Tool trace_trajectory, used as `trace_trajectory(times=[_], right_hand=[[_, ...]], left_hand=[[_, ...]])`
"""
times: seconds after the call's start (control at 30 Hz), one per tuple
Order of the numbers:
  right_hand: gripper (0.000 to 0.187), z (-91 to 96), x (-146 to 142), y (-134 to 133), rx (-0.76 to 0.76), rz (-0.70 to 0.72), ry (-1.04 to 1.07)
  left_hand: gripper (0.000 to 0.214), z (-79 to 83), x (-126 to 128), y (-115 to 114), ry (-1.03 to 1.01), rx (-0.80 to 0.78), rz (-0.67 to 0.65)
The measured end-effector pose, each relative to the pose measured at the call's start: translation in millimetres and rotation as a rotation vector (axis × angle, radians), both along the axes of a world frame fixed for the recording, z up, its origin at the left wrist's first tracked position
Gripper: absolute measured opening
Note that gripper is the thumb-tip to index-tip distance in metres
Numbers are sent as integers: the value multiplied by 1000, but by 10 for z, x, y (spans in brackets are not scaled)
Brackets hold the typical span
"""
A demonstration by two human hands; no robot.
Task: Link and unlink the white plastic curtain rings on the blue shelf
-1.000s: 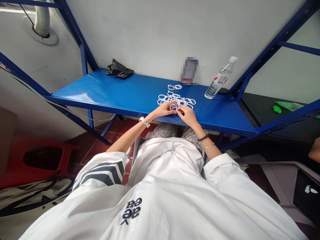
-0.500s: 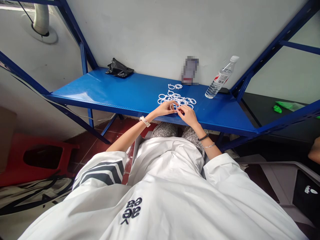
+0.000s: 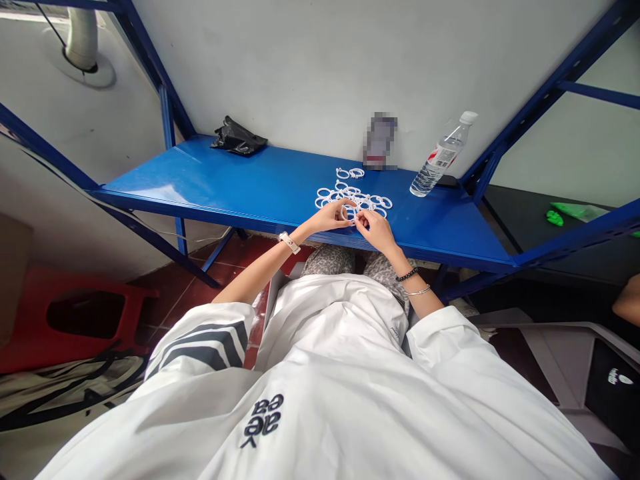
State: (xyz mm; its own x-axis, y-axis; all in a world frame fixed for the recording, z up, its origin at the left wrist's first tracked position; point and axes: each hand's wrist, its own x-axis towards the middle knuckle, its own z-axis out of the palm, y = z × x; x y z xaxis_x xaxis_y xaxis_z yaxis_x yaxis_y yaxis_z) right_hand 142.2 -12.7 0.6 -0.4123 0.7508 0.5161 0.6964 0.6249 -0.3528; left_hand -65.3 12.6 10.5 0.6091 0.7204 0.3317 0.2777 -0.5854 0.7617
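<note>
Over the front edge of the blue table (image 3: 240, 180), my left hand (image 3: 331, 217) is closed on a white plastic ring (image 3: 344, 214), which stands between thumb and fingers. My right hand (image 3: 376, 229) meets it from the right, fingertips pinched at the ring's side; whatever small part they grip is too small to make out. Just beyond both hands lies a loose pile of similar white rings (image 3: 383, 202), some with small round eyelets. A couple more rings (image 3: 357, 173) lie apart, farther back.
A water bottle (image 3: 443, 157) stands on the right of the table, beside a dark flat object (image 3: 449, 181). Against the wall leans a blurred-out upright item (image 3: 380, 141). A crumpled black bag (image 3: 238, 137) lies at the back left. Blue frame posts (image 3: 543, 100) rise at both ends.
The ring in my left hand has turned and shows more of its round outline. My right fingertips have shifted slightly right; the pile looks the same.
</note>
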Motion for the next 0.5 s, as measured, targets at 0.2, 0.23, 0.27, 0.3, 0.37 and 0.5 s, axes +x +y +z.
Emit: trace_trajectory(times=[0.2,0.23,0.27,0.3,0.37,0.5], right_hand=[[27,-2,2,-1,-2,-4,12],[27,-2,1,-1,-4,-6,12],[26,-3,1,-3,-9,-10,11],[25,-4,0,-4,-15,-13,11],[22,-5,-2,-6,-23,-18,12],[17,-8,1,-3,-27,-14,20]], left_hand=[[71,-2,2,3,-12,2,0],[71,-2,2,4,-13,1,-1],[72,-3,1,4,-15,0,0],[72,-2,2,4,-16,0,-1],[71,-1,3,3,-18,-1,-1],[65,5,7,0,-15,-7,0]])
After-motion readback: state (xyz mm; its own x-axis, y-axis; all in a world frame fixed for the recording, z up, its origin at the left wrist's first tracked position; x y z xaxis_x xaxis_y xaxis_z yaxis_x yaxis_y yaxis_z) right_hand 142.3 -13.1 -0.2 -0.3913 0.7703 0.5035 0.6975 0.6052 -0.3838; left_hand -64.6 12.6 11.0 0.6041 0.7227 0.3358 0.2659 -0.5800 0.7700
